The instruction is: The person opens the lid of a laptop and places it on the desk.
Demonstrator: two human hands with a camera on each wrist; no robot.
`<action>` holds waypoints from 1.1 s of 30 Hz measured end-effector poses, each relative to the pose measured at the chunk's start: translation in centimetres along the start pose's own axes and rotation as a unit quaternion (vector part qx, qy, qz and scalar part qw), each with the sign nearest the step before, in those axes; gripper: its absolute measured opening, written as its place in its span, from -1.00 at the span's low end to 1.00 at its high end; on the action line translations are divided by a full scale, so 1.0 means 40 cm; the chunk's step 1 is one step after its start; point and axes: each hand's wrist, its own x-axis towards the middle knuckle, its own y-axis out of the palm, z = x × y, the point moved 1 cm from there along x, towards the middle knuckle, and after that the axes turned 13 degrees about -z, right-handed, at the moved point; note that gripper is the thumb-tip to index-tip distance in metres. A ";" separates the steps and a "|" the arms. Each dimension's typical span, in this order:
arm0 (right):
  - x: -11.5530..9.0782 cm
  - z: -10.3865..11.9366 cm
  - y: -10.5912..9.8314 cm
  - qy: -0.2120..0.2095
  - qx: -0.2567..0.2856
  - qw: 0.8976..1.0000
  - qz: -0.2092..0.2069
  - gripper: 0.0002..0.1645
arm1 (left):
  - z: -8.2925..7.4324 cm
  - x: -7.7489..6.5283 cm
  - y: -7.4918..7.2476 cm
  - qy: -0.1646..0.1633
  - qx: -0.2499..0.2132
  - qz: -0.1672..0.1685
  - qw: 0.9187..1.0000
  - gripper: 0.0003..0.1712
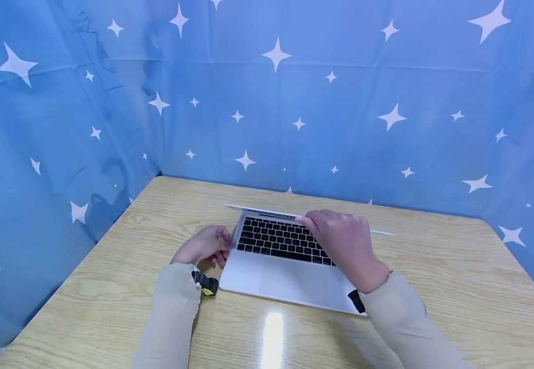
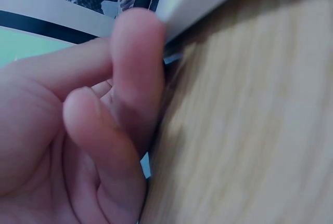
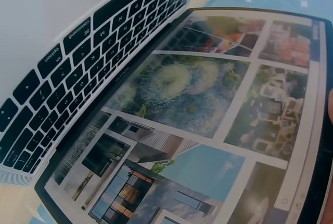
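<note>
A silver laptop (image 1: 244, 271) with black keys lies on the wooden table, its lid (image 1: 380, 233) standing part-way up and seen nearly edge-on from above. My right hand (image 1: 343, 243) reaches across the keyboard and grips the lid's upper edge. Photo tiles show on the lit screen (image 3: 208, 96) in the right wrist view; only a sliver of fingers appears at that view's right border. At the laptop's left side, my left hand (image 1: 209, 243) holds the base's edge with bent fingers. Close up, its fingertip (image 2: 138, 31) overlaps the laptop's edge (image 2: 195, 3).
The light wood table (image 1: 124, 271) extends around the laptop on every side. A blue curtain (image 1: 341, 102) with white stars hangs behind it and along the left. Dark wrist straps (image 1: 207, 282) sit over both pale sleeves.
</note>
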 end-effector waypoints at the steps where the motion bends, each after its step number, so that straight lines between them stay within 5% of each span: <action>1: 0.001 -0.002 0.000 0.001 0.000 1.000 0.000 -0.09 | 0.000 0.000 0.000 0.000 -0.001 0.000 1.000 -0.89; 33: 0.044 -0.057 0.025 0.033 0.034 0.998 0.039 -0.09 | -0.002 0.002 0.002 0.001 0.004 0.003 1.000 -0.88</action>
